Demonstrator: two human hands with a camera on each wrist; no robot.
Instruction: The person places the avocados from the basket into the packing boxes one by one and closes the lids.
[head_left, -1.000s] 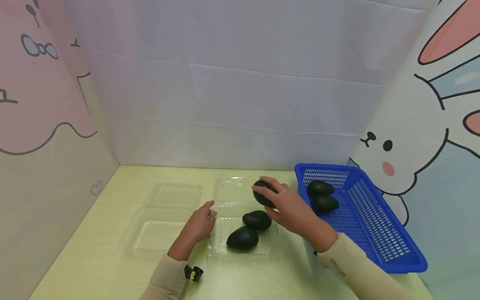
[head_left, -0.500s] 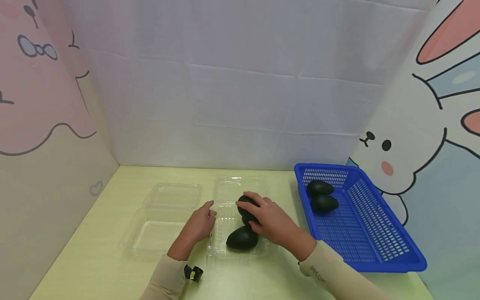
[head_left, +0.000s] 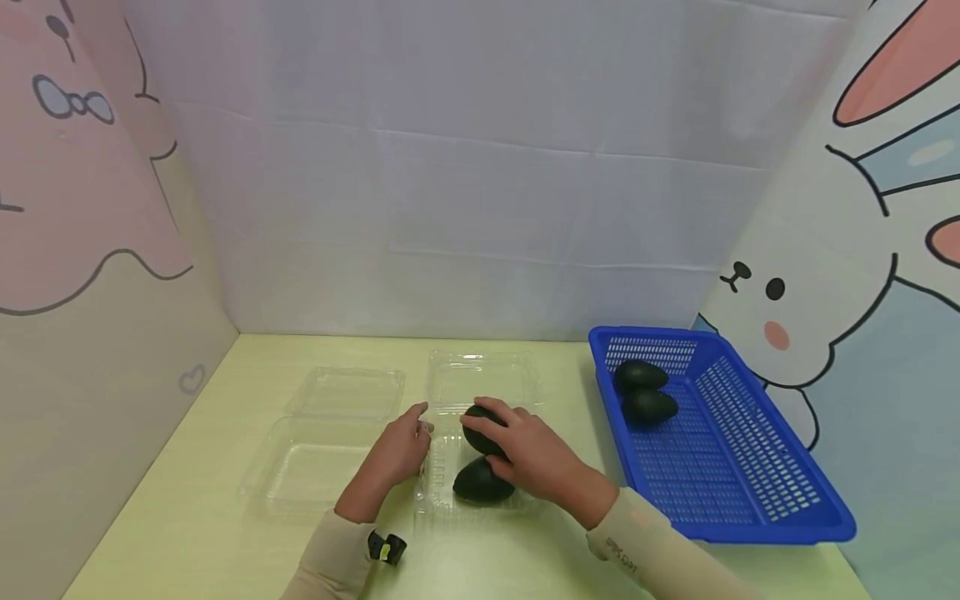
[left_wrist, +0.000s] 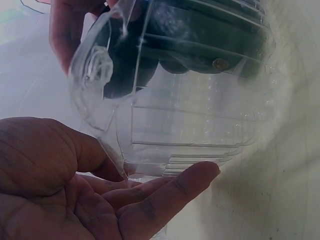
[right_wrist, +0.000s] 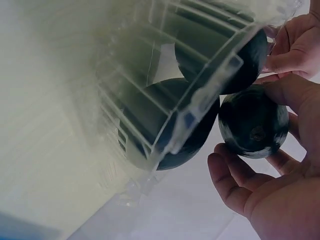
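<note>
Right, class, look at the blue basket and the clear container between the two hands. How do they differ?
The blue basket is opaque and perforated; the clear container is see-through with ribbed walls.
The blue basket is larger than the clear container.
The left hand holds the clear container's edge, while neither hand holds the blue basket.
Both have dark fruits inside.

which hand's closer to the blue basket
Right. The right hand is left of the basket, over the loaded clear container; the left hand is farther, at that container's left edge.
</note>
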